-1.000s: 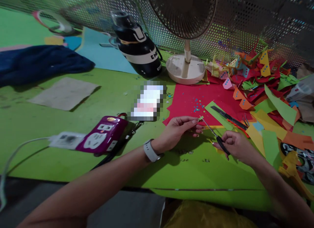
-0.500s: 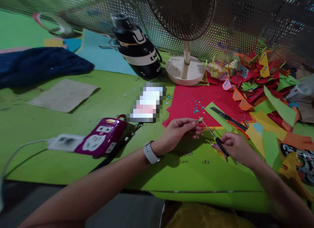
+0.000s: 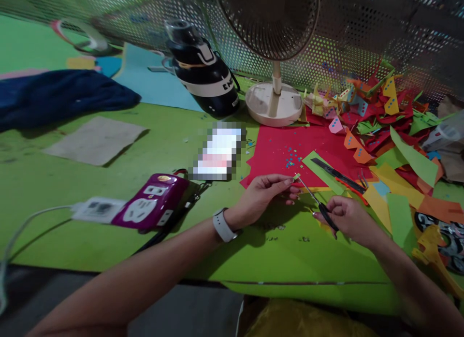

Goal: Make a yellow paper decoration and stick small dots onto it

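Observation:
Between thumb and finger, my left hand [image 3: 271,191] pinches a small piece of light green paper [image 3: 296,177]. My right hand [image 3: 346,216] is closed around the black handle of a pair of scissors [image 3: 324,212]. Their narrow metal blades point up and left and meet the paper at my left fingertips. Beneath and beyond lies a red sheet [image 3: 277,151], sprinkled with tiny blue and green paper bits [image 3: 292,158]. A black utility knife [image 3: 337,174] rests on a green paper strip [image 3: 313,159] just past the scissors.
Colourful paper scraps [image 3: 362,109] pile up at the right. Behind the red sheet stands a fan [image 3: 273,105], with a dark bottle [image 3: 206,80] beside it. A blurred-out phone [image 3: 219,151], a purple power socket [image 3: 150,201] and brown paper [image 3: 96,139] lie leftward on the green table [image 3: 174,126].
Both hands, the scissors and the paper piece stay practically in the same place. The view has shifted very slightly.

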Available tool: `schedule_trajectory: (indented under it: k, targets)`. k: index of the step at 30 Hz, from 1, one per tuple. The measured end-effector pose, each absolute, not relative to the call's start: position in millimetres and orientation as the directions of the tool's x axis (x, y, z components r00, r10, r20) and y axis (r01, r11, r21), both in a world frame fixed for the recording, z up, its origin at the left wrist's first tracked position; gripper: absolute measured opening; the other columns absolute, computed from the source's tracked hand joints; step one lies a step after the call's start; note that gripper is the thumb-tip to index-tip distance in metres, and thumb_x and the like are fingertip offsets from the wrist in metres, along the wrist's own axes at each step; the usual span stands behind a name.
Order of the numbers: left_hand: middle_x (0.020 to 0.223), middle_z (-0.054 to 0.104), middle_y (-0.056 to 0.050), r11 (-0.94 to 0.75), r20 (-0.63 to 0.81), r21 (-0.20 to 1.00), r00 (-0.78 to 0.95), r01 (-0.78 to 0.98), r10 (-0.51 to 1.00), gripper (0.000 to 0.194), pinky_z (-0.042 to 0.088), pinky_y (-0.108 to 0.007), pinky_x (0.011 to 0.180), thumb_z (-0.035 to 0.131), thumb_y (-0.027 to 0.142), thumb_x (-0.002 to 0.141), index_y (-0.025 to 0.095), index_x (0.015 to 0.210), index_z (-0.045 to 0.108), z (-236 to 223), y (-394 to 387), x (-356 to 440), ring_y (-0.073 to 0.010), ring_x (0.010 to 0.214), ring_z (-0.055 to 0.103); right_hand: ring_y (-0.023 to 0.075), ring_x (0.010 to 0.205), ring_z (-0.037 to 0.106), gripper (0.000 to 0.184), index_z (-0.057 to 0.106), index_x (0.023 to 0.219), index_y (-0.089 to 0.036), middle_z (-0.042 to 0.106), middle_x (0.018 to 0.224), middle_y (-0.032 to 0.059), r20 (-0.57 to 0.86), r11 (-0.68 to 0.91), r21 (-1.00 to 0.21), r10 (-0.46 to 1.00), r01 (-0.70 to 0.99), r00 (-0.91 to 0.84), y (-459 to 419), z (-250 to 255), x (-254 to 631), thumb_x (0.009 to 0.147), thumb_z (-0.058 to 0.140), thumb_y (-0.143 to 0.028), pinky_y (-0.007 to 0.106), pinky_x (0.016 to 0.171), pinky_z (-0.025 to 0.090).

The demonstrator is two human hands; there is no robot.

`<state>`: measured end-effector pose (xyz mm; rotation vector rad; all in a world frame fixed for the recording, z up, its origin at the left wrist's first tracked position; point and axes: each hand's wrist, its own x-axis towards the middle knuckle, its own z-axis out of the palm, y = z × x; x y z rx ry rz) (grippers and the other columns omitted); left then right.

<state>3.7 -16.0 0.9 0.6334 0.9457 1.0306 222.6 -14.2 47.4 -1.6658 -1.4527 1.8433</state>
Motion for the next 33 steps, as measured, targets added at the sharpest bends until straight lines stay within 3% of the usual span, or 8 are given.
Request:
schedule_trajectory:
  k: [12, 26, 33]
  targets:
    - [0.077, 0.077, -0.005, 0.418, -0.373, 0.793, 0.190, -0.444, 0.908, 0.027, 0.057, -0.028, 0.066, 0.084, 0.036, 0.070, 0.015, 0.084, 0.073, 3.1, -15.7, 4.5, -0.0156, 0.070, 0.071, 0.0064, 0.044, 0.046, 0.048, 0.049, 0.062, -0.021, 0.052, 0.048, -0.0078, -0.599, -0.461, -0.785, 0.736, 0.414, -0.316, -14.4, 46.9, 224.5, 0.053, 0.086, -0.051, 0.021, 0.042, 0.041]
    - [0.076, 0.078, -0.003, 0.374, -0.340, 0.782, 0.162, -0.498, 0.927, 0.025, 0.057, -0.025, 0.066, 0.084, 0.033, 0.070, 0.016, 0.086, 0.075, 2.9, -15.0, 3.2, -0.0128, 0.066, 0.070, 0.0060, 0.044, 0.043, 0.049, 0.047, 0.065, -0.022, 0.050, 0.049, -0.0083, -0.588, -0.433, -0.792, 0.731, 0.430, -0.346, -17.3, 44.9, 225.0, 0.055, 0.085, -0.050, 0.020, 0.041, 0.035]
    - [0.076, 0.077, -0.003, 0.350, -0.325, 0.810, 0.137, -0.471, 0.936, 0.021, 0.057, -0.031, 0.073, 0.080, 0.033, 0.075, 0.017, 0.088, 0.074, 5.5, -16.1, 2.7, -0.0144, 0.067, 0.071, 0.0071, 0.047, 0.045, 0.043, 0.050, 0.068, -0.022, 0.052, 0.054, -0.0068, -0.533, -0.380, -0.820, 0.779, 0.427, -0.330, -16.6, 47.7, 230.3, 0.063, 0.081, -0.051, 0.021, 0.043, 0.037]
